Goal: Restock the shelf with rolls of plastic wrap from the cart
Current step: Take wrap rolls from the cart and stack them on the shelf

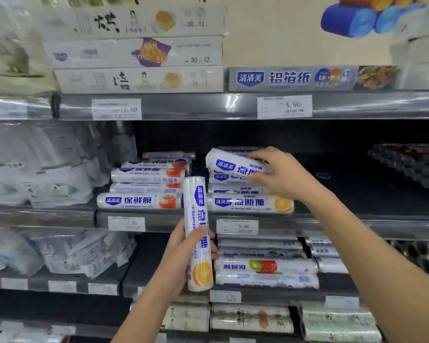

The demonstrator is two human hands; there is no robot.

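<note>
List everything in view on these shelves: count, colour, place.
boxes: three, white, stacked on top shelf, left.
foil box: one, silver, top shelf, right of them.
tomato rolls: about five, white, middle shelf, left stack.
orange rolls: several, white, middle shelf, right stack.
tilted roll: one, white, atop right stack, gripped by right hand.
upright roll: one, white, held by left hand before the shelves.
price tags: several, white, shelf edges.
hands: two, bare, centre.
</note>
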